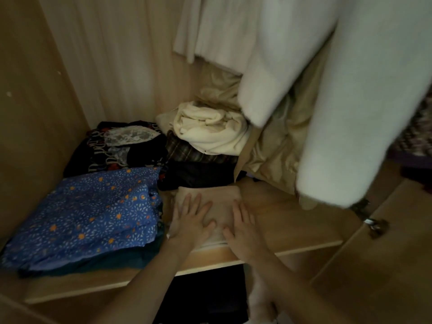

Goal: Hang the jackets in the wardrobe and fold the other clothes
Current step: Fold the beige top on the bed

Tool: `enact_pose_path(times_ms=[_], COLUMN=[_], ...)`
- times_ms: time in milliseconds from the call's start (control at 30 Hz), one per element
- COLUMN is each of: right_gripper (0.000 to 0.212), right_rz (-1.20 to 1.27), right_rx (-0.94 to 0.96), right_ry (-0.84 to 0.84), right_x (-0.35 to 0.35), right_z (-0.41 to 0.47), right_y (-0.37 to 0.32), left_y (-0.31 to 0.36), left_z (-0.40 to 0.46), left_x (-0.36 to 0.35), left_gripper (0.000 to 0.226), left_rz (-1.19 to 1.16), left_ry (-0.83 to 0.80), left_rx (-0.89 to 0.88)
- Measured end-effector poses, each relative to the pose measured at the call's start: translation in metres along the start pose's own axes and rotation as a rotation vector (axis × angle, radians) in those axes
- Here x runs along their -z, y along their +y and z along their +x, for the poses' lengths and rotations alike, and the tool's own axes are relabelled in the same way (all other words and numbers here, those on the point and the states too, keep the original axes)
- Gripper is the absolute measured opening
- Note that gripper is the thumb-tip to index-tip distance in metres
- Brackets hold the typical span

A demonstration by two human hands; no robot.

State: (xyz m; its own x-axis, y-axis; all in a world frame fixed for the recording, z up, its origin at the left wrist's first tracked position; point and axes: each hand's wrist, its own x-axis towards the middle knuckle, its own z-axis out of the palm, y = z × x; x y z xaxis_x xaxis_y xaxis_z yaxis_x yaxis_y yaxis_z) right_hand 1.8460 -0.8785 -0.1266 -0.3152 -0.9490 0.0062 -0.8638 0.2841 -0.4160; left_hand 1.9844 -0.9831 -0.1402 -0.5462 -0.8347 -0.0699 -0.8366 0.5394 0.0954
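At the far left, the wardrobe side wall (30, 127) is seen, w/ the wooden shelf (292, 220) running across the scene. On the shelf's left part, a blue patterned cloth (88, 213) is laid on top of a dark teal item. Behind it, a black patterned garment (117, 148) is piled toward the back. Just right of centre at the back, a cream rumpled garment (210, 127) is stacked on a plaid item and a dark folded one (198, 176). Near the shelf's front edge, approx. mid-scene, a beige folded cloth (210, 197) is pressed flat by both hands. The left hand (190, 220) is laid on its left part, fingers straight & spread; the right hand (243, 230) is laid on its right part, fingers likewise flat, nothing gripped. Further right, a tan coat (273, 146) is seen hanging down to the shelf, partly hidden by a white fluffy jacket (350, 90) hung nearer the camera. At the near right, the wardrobe door (385, 265) stands open.
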Motion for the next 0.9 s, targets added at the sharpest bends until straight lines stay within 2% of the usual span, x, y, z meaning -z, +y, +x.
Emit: enact_pose_path(times_ms=[100, 233, 400, 567, 667, 800, 900], right_gripper=[0.073, 0.078, 0.082, 0.076, 0.075, 0.071, 0.074], right_rz=[0.008, 0.055, 0.094, -0.017, -0.054, -0.122, -0.202], right_rx=[0.006, 0.004, 0.035, 0.021, 0.039, 0.067, 0.018], right_ry=[-0.003, 0.014, 0.124, 0.166, 0.204, 0.304, 0.298], right_x=[0.019, 0.050, 0.072, 0.084, 0.093, 0.100, 0.098], right_z=[-0.024, -0.054, -0.116, -0.178, -0.217, -0.256, -0.282], right_y=[0.008, 0.019, 0.040, 0.067, 0.082, 0.102, 0.115], left_y=[0.018, 0.054, 0.092, 0.135, 0.157, 0.183, 0.204], left_z=[-0.015, -0.056, -0.110, -0.167, -0.202, -0.239, -0.262], left_x=[0.016, 0.032, 0.029, 0.025, 0.023, 0.016, 0.007], left_gripper=[0.064, 0.079, 0.060, 0.068, 0.074, 0.065, 0.067], left_rz=[0.005, 0.028, 0.061, 0.119, 0.125, 0.127, 0.136], left_ry=[-0.023, 0.135, 0.346, 0.245, 0.255, 0.288, 0.269], left_rx=[0.019, -0.047, -0.168, -0.140, -0.110, -0.159, -0.170])
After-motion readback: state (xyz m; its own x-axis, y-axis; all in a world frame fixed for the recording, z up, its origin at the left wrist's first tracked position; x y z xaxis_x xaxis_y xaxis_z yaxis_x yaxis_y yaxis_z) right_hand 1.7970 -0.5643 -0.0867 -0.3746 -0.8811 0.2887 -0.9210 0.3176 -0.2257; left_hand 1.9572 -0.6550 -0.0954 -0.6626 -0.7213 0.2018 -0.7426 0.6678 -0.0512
